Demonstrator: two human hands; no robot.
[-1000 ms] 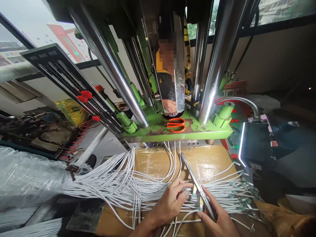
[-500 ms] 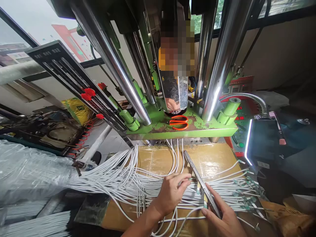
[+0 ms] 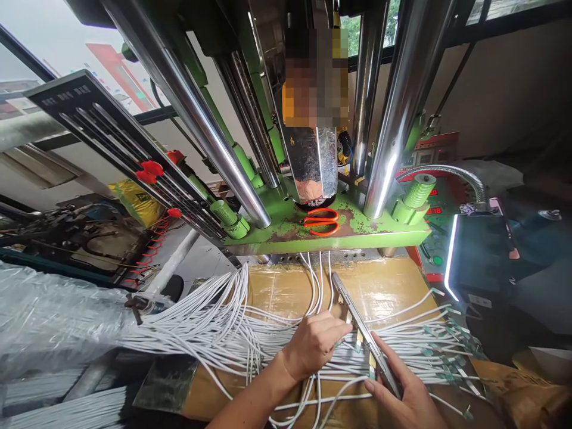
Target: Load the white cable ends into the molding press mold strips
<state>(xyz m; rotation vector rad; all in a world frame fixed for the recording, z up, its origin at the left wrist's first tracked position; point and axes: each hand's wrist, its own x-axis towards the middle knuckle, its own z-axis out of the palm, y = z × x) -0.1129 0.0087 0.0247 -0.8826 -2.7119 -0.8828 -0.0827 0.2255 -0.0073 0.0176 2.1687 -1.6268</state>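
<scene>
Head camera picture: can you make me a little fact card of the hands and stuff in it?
Left hand: near the metal bar; anything pinched can't be made out
Right hand: holding the bar's near end
White cables: spread across the brown board
Orange-handled scissors: lying on the green press plate
Light strip: glowing on the right
</scene>
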